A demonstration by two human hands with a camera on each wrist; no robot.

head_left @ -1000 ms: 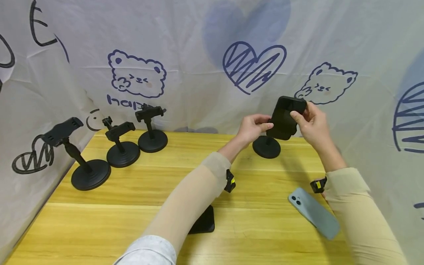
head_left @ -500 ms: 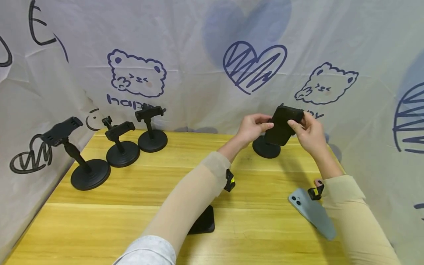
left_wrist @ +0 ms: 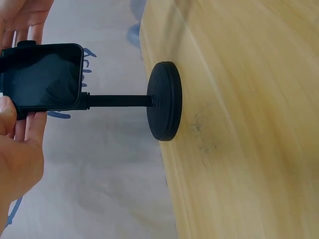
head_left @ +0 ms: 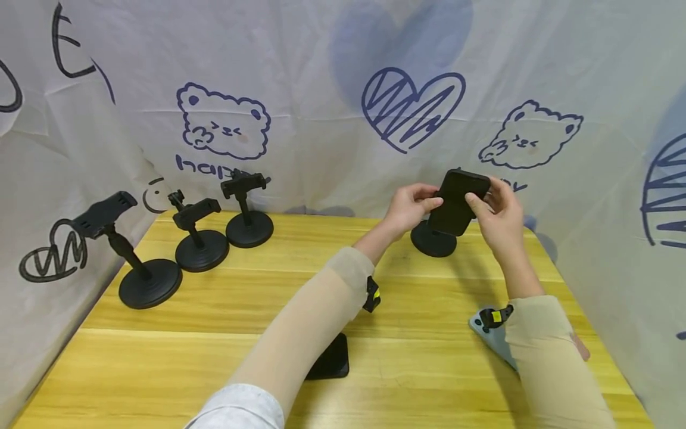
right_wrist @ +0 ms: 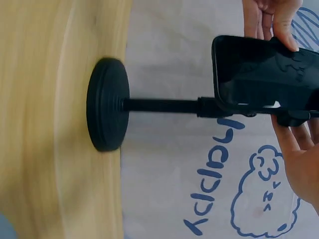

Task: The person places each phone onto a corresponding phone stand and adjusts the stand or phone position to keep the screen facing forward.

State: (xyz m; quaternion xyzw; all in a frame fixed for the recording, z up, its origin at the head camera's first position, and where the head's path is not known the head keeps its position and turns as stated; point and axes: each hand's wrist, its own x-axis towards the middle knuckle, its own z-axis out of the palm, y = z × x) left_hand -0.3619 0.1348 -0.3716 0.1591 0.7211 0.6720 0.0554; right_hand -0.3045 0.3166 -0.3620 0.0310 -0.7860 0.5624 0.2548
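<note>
1. The black phone (head_left: 458, 205) is between the fingers of both hands, up over the foot of a stand (head_left: 435, 243).
2. It sits a bit lower than a second ago, and the right-side fingers came down with it. In the last half second it has hardly moved.
3. The right hand (head_left: 502, 214) holds the phone's right side, thumb in front and fingers tucked behind.
4. The left hand (head_left: 409, 208) pinches the other side. I can't tell if it grips the stand's top part too.
5. Just beside the right fingers, a bit of the holder (right_wrist: 293, 118) pokes out along the phone's edge. So the phone looks lined up with it, but I can't tell if it is held tight.
6. The right sleeve (head_left: 541, 339) has slid left. Now it hides more of the gray phone (head_left: 495, 342), nearer the person than those fingers, and a pink thing (head_left: 582, 348) peeks out on its other side.
7. Well to the left of the left fingers, three other stands (head_left: 249, 228) have stayed put.
</note>
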